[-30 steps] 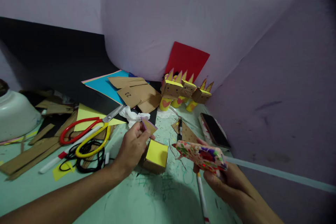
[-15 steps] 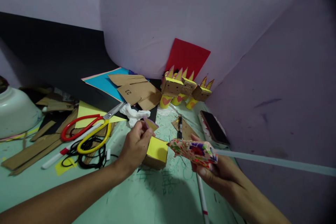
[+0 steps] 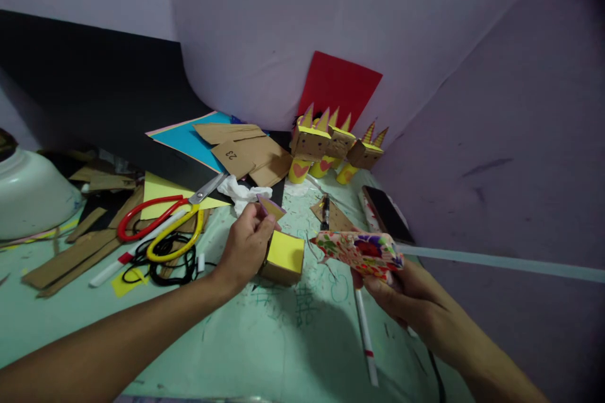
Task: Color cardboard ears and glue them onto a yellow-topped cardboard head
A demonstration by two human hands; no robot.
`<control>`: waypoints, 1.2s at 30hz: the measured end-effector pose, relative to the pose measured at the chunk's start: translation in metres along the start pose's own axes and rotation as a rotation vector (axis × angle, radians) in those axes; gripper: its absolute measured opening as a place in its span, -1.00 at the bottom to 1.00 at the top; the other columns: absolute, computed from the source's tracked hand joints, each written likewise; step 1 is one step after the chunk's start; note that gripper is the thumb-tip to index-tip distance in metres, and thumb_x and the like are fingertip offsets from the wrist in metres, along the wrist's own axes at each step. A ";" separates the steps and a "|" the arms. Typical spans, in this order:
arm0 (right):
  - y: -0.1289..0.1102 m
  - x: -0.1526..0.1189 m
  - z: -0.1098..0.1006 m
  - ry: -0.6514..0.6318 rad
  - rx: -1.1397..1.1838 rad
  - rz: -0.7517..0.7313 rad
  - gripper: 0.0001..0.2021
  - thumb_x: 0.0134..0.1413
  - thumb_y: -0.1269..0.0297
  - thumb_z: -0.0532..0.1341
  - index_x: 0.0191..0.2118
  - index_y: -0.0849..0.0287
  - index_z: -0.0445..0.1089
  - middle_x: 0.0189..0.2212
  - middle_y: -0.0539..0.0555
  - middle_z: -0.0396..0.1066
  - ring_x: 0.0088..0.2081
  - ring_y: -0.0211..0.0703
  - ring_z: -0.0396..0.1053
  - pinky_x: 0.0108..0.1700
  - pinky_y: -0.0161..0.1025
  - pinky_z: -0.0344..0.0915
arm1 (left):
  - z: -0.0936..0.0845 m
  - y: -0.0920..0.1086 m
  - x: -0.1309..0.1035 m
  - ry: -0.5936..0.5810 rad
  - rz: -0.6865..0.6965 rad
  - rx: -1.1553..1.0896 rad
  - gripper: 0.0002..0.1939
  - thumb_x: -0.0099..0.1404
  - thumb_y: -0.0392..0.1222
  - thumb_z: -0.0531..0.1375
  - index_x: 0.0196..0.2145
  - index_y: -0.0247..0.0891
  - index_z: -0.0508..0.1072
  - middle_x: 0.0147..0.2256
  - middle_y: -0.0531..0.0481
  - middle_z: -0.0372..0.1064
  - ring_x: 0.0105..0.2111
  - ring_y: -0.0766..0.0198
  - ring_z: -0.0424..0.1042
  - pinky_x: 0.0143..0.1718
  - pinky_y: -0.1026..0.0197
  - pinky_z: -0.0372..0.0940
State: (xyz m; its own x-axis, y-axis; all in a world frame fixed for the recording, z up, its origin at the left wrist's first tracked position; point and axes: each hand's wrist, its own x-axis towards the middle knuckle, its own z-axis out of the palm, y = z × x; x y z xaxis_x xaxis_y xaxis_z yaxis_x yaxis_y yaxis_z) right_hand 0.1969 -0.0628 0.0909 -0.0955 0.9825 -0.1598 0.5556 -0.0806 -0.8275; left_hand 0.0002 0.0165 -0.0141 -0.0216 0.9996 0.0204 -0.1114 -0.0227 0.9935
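Between its thumb and fingers, my left hand (image 3: 250, 240) pinches a small pointed paper piece (image 3: 271, 207) with a purple edge, just above a cardboard box. That box (image 3: 285, 256) has a yellow top and sits on the table beside my left fingers. My right hand (image 3: 399, 293) is wrapped round a flower-patterned glue gun (image 3: 359, 253), its nozzle pointing left toward the box with a gap between them. A long translucent glue stick (image 3: 501, 264) sticks out of the gun's back.
Red and yellow scissors (image 3: 189, 204), black cord (image 3: 172, 258) and cardboard strips (image 3: 80, 261) lie left. Several horned box figures (image 3: 309, 145) stand at the back. A phone (image 3: 385, 211) and a white marker (image 3: 366, 340) are at the right.
My right hand has drawn the glue gun slightly right, away from the box. My left hand still holds the paper piece. The whole view has shifted a little.
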 end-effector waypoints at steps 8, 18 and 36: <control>-0.001 0.001 0.003 -0.088 -0.036 0.004 -0.76 0.06 0.17 0.16 -0.19 0.15 0.42 -0.43 0.04 0.35 -0.37 -0.14 0.28 -0.30 -0.26 0.27 | -0.001 -0.001 0.000 -0.037 0.001 0.019 -0.80 0.23 -0.05 0.12 -0.25 -0.20 0.30 -0.45 0.05 0.43 -0.47 0.26 0.42 -0.46 0.27 0.26; -0.005 0.009 0.007 -0.146 -0.136 0.033 -0.77 0.11 0.13 0.15 -0.25 0.18 0.40 -0.53 -0.02 0.25 -0.49 -0.23 0.18 -0.48 -0.35 0.16 | -0.001 -0.001 -0.001 -0.035 0.014 0.049 -0.82 0.24 -0.06 0.10 -0.26 -0.20 0.31 -0.46 0.05 0.42 -0.50 0.27 0.40 -0.47 0.27 0.23; 0.003 0.009 0.004 -0.128 -0.044 0.045 -0.67 0.06 0.14 0.20 -0.08 0.16 0.41 -0.36 0.09 0.46 -0.24 0.01 0.37 -0.20 -0.15 0.33 | -0.001 0.002 -0.002 -0.029 0.010 0.034 -0.82 0.22 -0.07 0.11 -0.27 -0.22 0.31 -0.46 0.05 0.42 -0.51 0.28 0.38 -0.47 0.28 0.23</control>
State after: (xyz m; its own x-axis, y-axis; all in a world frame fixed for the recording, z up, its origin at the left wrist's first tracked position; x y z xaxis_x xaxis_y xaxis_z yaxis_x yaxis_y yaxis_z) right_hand 0.1941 -0.0546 0.0847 -0.1724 0.9485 -0.2657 0.5974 -0.1138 -0.7938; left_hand -0.0005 0.0147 -0.0125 0.0064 0.9994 0.0331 -0.0778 -0.0325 0.9964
